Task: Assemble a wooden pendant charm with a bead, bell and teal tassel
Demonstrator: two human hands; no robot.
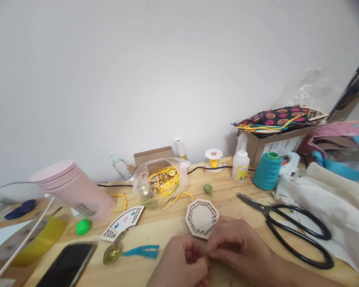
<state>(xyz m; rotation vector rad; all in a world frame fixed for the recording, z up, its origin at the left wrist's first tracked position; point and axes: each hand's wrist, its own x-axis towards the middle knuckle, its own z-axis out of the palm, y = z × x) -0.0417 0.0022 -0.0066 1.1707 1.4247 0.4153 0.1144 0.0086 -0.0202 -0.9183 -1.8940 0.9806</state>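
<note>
Left hand and right hand sit close together at the bottom edge of the tabletop view; both grips are nearly closed, pinched together at the lower edge of an octagonal lattice wooden frame; whatever they hold there is too small to tell, maybe nothing; work in hand looks like fine pinching at that edge, calling for small, careful finger movement; frame lies just above the hands, roughly round, no clear long axis, one flat side toward the hands; left of it a brass bell with teal tassel and a fan-shaped wooden lattice piece; right, black-handled scissors point left; beyond, a green bead, a clear plastic bag of gold bells, a teal thread cone, a glue bottle.
</note>
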